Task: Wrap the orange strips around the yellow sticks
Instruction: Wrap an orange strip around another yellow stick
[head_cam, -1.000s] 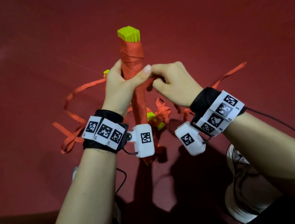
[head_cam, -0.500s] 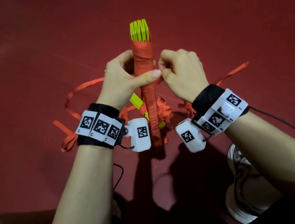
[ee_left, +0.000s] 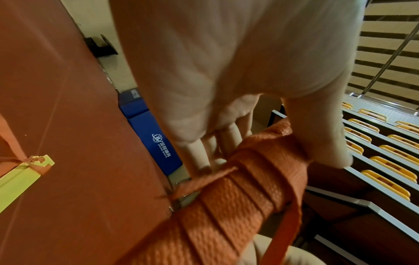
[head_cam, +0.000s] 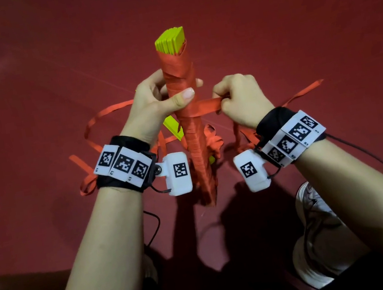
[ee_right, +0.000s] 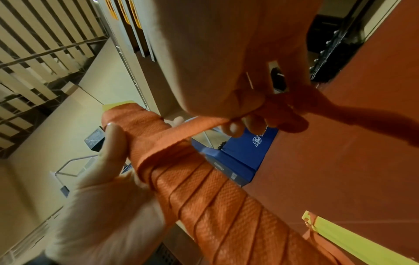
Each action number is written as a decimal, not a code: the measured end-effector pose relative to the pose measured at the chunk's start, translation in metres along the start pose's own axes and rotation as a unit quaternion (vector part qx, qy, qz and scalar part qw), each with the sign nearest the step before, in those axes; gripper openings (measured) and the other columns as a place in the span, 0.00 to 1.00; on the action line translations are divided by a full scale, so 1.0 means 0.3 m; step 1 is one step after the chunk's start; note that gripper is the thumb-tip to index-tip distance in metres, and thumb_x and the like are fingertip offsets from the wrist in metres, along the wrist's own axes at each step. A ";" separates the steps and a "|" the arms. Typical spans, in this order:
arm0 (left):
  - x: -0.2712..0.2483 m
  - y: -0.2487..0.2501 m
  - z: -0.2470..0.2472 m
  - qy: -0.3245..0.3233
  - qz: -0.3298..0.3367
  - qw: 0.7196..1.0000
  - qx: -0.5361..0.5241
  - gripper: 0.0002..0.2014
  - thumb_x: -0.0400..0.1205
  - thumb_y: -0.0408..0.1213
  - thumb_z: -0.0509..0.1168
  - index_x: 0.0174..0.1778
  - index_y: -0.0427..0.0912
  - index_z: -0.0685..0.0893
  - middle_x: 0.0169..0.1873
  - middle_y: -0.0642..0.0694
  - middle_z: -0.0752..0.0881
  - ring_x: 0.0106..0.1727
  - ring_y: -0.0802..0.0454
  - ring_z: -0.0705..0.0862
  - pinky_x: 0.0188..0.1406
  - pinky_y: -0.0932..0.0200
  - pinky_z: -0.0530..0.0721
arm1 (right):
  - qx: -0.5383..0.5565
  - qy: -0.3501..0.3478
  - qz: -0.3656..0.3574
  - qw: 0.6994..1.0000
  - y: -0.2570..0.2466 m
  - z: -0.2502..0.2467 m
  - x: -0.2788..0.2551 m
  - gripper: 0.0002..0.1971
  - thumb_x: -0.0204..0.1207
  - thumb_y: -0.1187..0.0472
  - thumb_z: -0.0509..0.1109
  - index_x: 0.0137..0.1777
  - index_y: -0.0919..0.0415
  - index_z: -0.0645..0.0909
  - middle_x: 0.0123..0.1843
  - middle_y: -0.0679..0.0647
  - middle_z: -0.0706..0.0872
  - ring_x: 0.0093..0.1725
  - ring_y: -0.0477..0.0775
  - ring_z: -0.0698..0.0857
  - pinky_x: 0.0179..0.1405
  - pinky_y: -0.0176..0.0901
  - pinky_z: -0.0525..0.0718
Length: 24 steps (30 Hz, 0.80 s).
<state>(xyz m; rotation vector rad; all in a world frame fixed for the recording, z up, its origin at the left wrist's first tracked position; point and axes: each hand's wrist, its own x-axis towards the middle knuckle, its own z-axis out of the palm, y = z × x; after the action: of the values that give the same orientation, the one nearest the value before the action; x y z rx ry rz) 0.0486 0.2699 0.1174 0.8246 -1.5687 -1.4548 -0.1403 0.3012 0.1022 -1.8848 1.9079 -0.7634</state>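
A bundle of yellow sticks (head_cam: 171, 44) stands upright, wound almost to its top in orange strip (head_cam: 189, 130). My left hand (head_cam: 153, 105) grips the wrapped bundle (ee_left: 229, 197) near its upper part, thumb laid across the front. My right hand (head_cam: 241, 101) pinches the loose end of the orange strip (head_cam: 206, 106) and holds it taut to the right of the bundle (ee_right: 204, 188). In the right wrist view the pinched strip (ee_right: 192, 130) runs from my fingers to the bundle. Another yellow stick (head_cam: 173, 128) lies on the floor behind.
Several loose orange strips (head_cam: 104, 113) lie tangled on the red floor (head_cam: 45, 68) around and behind the bundle. A white shoe (head_cam: 316, 230) is at the lower right. Blue mats (ee_left: 156, 134) and rows of yellow seats (ee_left: 385, 152) show in the wrist views.
The bundle has turned and tilted slightly. My right hand has moved away to the right, drawing the strip out flat and taut from the bundle.
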 end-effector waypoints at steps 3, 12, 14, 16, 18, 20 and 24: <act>0.006 -0.013 0.003 0.018 0.005 1.000 -0.019 0.17 0.76 0.32 0.75 0.60 0.38 0.85 0.58 0.35 0.91 0.60 0.41 0.89 0.59 0.46 0.87 | 0.001 0.025 0.003 1.000 -0.002 0.018 -0.006 0.07 0.55 0.65 0.60 0.29 0.56 0.79 0.27 0.58 0.82 0.34 0.64 0.78 0.41 0.50 0.82; 0.019 -0.088 0.106 0.064 0.047 0.993 0.087 0.19 0.66 0.22 0.74 0.52 0.26 0.81 0.39 0.47 0.88 0.39 0.55 0.87 0.47 0.59 0.85 | -0.014 0.033 0.013 0.999 -0.022 0.004 -0.026 0.10 0.58 0.61 0.58 0.34 0.55 0.81 0.31 0.56 0.84 0.42 0.71 0.83 0.43 0.52 0.83; 0.028 -0.086 0.084 0.051 0.034 0.994 0.087 0.20 0.67 0.24 0.74 0.53 0.25 0.81 0.40 0.45 0.88 0.42 0.53 0.87 0.50 0.55 0.85 | -0.039 0.046 0.025 0.998 -0.018 -0.018 -0.024 0.11 0.63 0.65 0.61 0.37 0.53 0.84 0.34 0.52 0.82 0.50 0.70 0.82 0.49 0.53 0.80; 0.030 -0.084 0.065 0.053 0.023 0.995 0.082 0.21 0.67 0.24 0.75 0.55 0.24 0.81 0.42 0.43 0.88 0.43 0.50 0.87 0.53 0.50 0.85 | -0.054 0.048 0.035 0.997 -0.019 -0.034 -0.018 0.11 0.66 0.67 0.63 0.37 0.50 0.82 0.34 0.47 0.79 0.56 0.68 0.81 0.58 0.56 0.79; 0.029 -0.083 0.059 0.055 0.023 0.995 0.080 0.22 0.67 0.24 0.75 0.55 0.23 0.80 0.43 0.42 0.88 0.44 0.49 0.87 0.53 0.50 0.86 | -0.063 0.038 0.044 0.996 -0.019 -0.041 -0.012 0.11 0.68 0.66 0.63 0.37 0.48 0.81 0.39 0.47 0.81 0.62 0.65 0.78 0.63 0.59 0.77; 0.030 -0.084 0.056 0.058 0.022 0.995 0.083 0.21 0.67 0.24 0.75 0.55 0.23 0.81 0.42 0.42 0.88 0.44 0.49 0.87 0.52 0.51 0.86 | -0.065 0.023 0.052 0.996 -0.016 -0.047 -0.006 0.12 0.69 0.66 0.63 0.38 0.46 0.81 0.44 0.47 0.82 0.65 0.63 0.75 0.64 0.60 0.74; 0.034 -0.089 0.048 0.074 0.026 0.992 0.096 0.19 0.68 0.25 0.76 0.53 0.24 0.81 0.41 0.46 0.88 0.42 0.53 0.87 0.50 0.57 0.86 | -0.079 0.017 0.056 0.995 -0.011 -0.078 0.012 0.12 0.70 0.65 0.63 0.37 0.45 0.82 0.50 0.50 0.85 0.67 0.62 0.73 0.62 0.62 0.74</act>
<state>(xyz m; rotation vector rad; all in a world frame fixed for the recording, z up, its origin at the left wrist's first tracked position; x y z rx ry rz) 0.0293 0.2642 0.0925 0.9727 -1.6207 -1.1913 -0.1518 0.3007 0.1233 -1.8459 2.1306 -0.6307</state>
